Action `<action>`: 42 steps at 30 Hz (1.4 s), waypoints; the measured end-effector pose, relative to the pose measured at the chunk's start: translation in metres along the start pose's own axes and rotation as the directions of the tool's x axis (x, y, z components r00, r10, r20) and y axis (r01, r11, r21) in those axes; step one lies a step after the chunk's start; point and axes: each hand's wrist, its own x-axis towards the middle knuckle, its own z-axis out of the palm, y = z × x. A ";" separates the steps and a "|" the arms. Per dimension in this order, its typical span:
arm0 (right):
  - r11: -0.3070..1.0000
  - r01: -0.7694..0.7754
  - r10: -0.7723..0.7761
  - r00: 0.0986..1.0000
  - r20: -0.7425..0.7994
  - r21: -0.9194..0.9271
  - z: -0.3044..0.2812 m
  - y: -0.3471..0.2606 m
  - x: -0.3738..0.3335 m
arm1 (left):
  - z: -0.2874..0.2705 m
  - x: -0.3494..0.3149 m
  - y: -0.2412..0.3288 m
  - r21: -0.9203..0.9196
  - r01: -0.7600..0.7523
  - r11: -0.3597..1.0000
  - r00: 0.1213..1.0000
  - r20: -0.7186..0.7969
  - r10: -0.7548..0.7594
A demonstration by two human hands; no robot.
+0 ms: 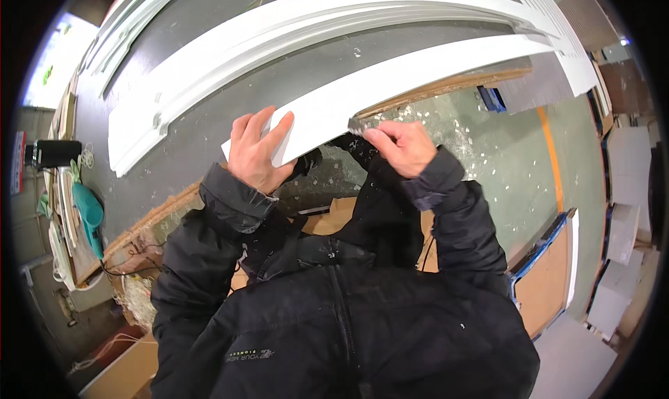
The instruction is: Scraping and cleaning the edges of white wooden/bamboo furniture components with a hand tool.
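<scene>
A long white panel [411,78] lies along the near edge of the dark grey tabletop [202,120], its near side reaching past that edge. My left hand [254,148] rests on the panel's left end, fingers spread flat across the white face. Against the panel's near edge, my right hand [403,148] pinches a small dark grey piece [357,126] between thumb and fingers. Its kind is hard to make out, because the fingers cover part of it.
More long white profiles [230,64] lie farther back on the table. At the left stand a teal tool [87,207] and a black box-shaped object [57,154]. White flakes litter the green floor [481,155] below. A blue-edged brown board [543,273] is at the right.
</scene>
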 end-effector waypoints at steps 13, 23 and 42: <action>0.999 -0.040 0.042 0.983 -0.181 0.014 0.032 -0.006 -0.021 | 0.011 0.010 0.002 -0.028 -0.004 1.000 1.000 0.007 0.005; 0.915 -0.174 0.325 0.851 -0.413 0.364 0.070 -0.015 -0.024 | -0.029 -0.032 -0.039 -0.061 -0.160 0.985 0.980 0.114 0.166; 0.999 0.008 0.008 0.943 -0.331 0.047 0.170 -0.087 -0.027 | -0.029 -0.023 -0.084 -0.264 -0.304 0.915 0.939 0.079 0.335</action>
